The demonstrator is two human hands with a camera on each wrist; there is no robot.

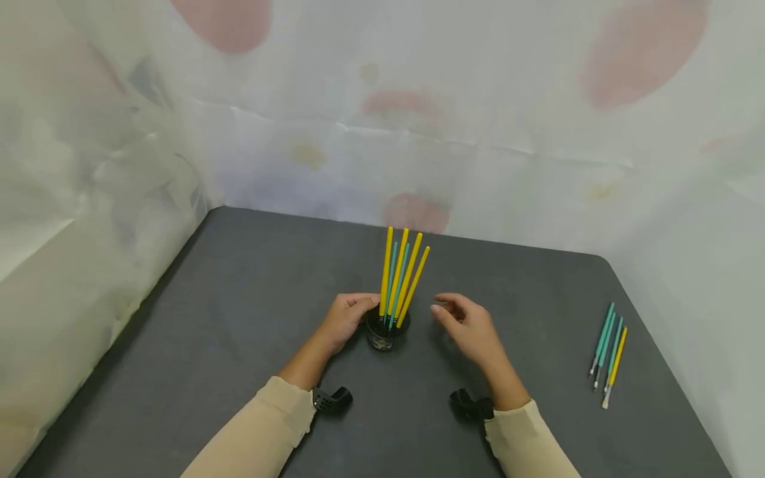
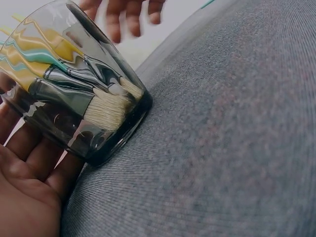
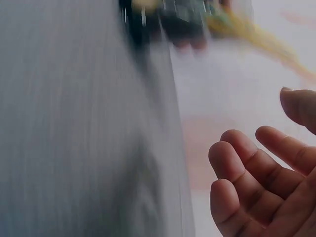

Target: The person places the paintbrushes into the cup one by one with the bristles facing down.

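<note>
Head view, nearest first: two beige sleeves (image 1: 257,431) come in at the bottom, each with a small black wrist camera on it. Left hand (image 1: 345,320) is wrapped around the side of a glass cup (image 1: 382,335) that stands on the dark grey bench (image 1: 239,299), probably steadying it so the top-heavy load doesn't tip. Left wrist view shows the palm (image 2: 29,187) and fingers against the glass (image 2: 74,98), with bristles down at the bottom. Right hand (image 1: 469,325) hangs just beside the cup on the other side, fingers loosely curled and holding nothing; its wrist view is blurry, so I can't tell more than that. The paintbrushes (image 1: 402,282) stand handles-up, yellow and teal, fanning out. Farther right, four more loose brushes (image 1: 608,355) lie together on the bench, well apart from the cup.
</note>
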